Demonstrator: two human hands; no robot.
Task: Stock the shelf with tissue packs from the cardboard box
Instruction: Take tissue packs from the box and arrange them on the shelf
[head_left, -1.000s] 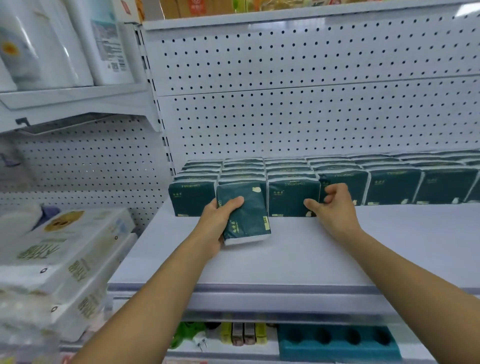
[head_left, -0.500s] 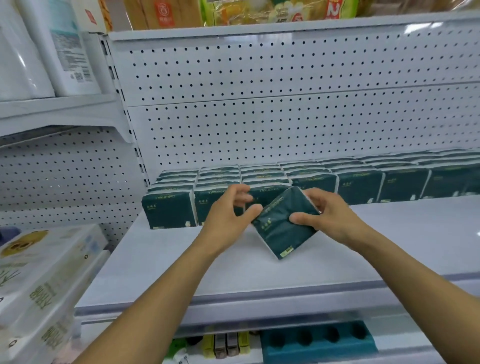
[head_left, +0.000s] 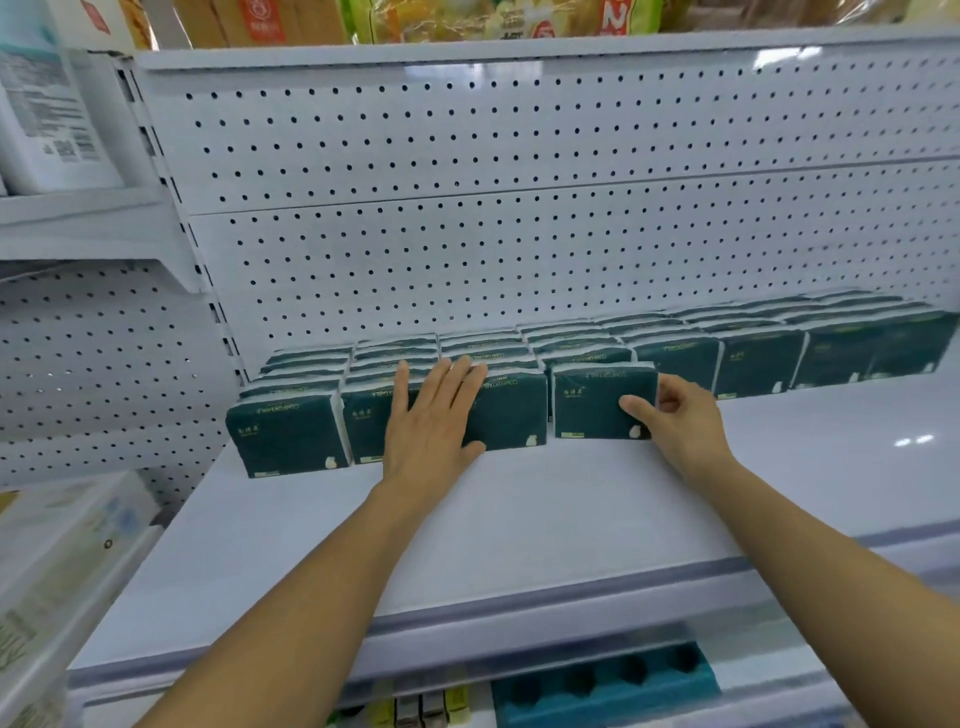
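Note:
Dark green tissue packs stand in rows along the back of the white shelf (head_left: 519, 519). One dark green tissue pack (head_left: 597, 400) stands upright at the front of the row, and my right hand (head_left: 675, 421) grips its right edge with thumb on the front face. My left hand (head_left: 436, 415) lies flat with straight fingers pressed against the fronts of the front-row packs (head_left: 509, 415) just left of it. Another front pack (head_left: 288, 436) stands at the far left. The cardboard box is out of view.
A white pegboard back wall (head_left: 519, 234) rises behind the packs. White paper product packs (head_left: 62, 545) sit at the lower left. A teal holed tray (head_left: 608, 680) and small bottles (head_left: 426, 706) sit on the shelf below. Goods line the top shelf.
The pack that both hands held tilted in front of the row now stands upright in the front row. My left hand has let go and lies flat on the neighbouring packs.

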